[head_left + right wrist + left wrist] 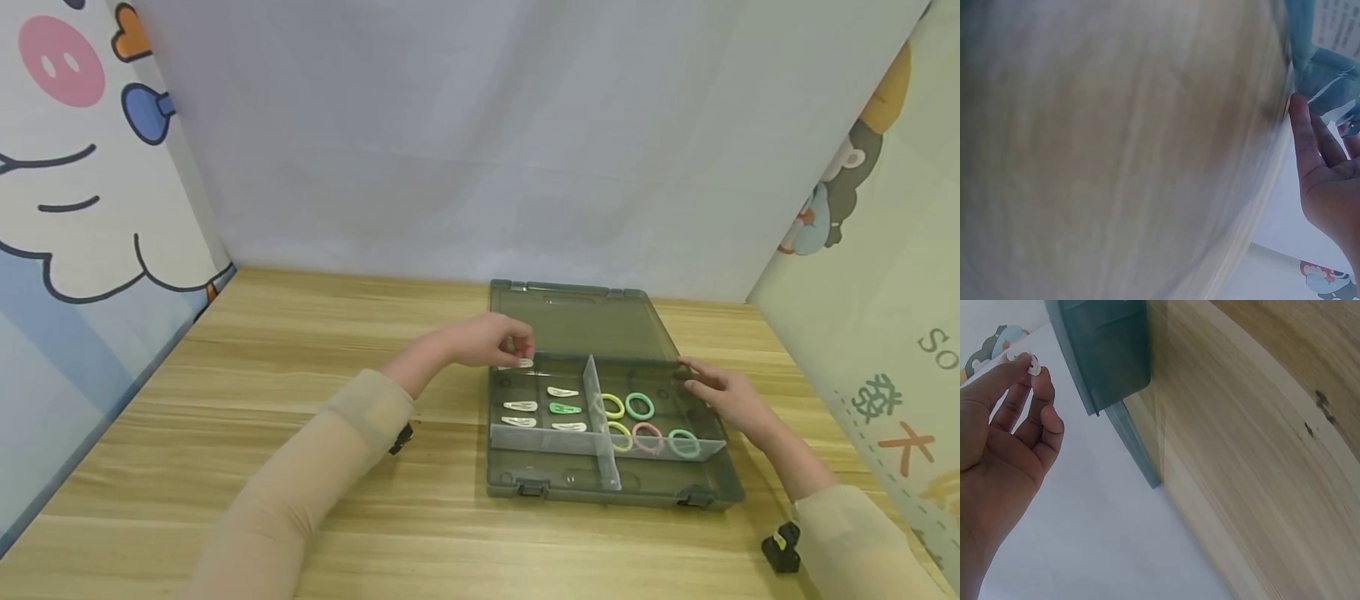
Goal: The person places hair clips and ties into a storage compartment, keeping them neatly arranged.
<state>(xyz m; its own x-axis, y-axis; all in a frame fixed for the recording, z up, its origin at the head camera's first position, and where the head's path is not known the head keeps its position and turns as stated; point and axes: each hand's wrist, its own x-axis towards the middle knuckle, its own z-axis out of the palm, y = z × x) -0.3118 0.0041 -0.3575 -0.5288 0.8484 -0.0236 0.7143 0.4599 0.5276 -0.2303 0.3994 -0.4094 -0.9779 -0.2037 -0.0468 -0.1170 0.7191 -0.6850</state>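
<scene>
My left hand (491, 340) pinches a white hair clip (1034, 364) between thumb and fingertips, over the back left corner of a grey see-through storage box (615, 498). Inside the left compartment lie several white hair clips (520, 406) and a green hair clip (565, 408). On the other side of a clear divider (592, 385) are yellow hair ties (613, 407), a pink hair tie (648, 437) and green hair ties (640, 406). The right hand (731, 402) holds the box's right wall near its back corner, and the right wrist view shows only part of that grip.
The box's lid (585, 317) lies folded back behind it on the wooden table (225, 417). A pale cloth (450, 150) hangs along the table's back edge, with printed panels at both sides. Clear dividers stand upright inside the box.
</scene>
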